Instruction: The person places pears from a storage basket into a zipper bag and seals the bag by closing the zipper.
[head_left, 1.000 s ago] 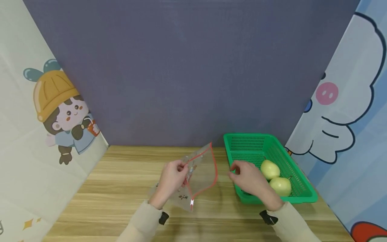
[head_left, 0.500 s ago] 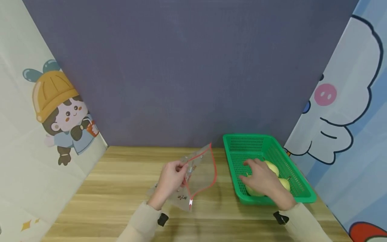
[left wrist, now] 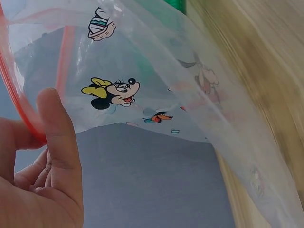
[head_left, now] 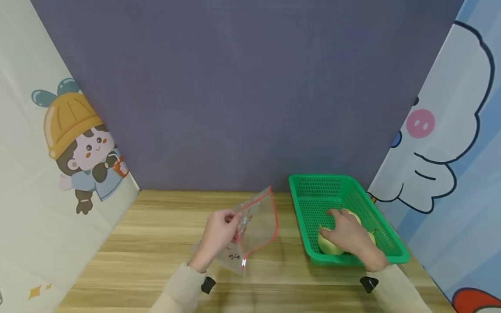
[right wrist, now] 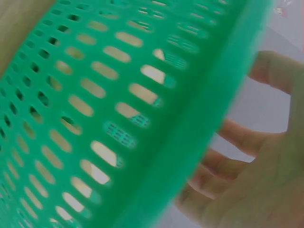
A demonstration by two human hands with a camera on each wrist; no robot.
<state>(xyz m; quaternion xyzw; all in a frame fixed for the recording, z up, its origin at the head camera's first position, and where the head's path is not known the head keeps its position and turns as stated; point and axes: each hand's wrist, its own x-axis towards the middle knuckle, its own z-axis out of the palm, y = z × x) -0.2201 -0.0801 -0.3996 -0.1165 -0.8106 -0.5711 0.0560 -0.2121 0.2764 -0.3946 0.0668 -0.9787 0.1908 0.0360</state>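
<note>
The clear bag (head_left: 258, 224), printed with small cartoon figures and edged in red with a white slider (head_left: 244, 262) at its near end, is to the left of the green basket (head_left: 298, 217), its mouth gaping toward it. The left hand (head_left: 220, 228) pinches one side of the red edge. Inside the basket, toward its near end, three rounded yellow-green fruits sit close together: the left fruit (head_left: 328, 244) fairly exposed, the far fruit (head_left: 355, 215) and the right fruit (head_left: 372, 237) partly hidden behind the right hand (head_left: 350, 234), whose fingers are spread over them.
</note>
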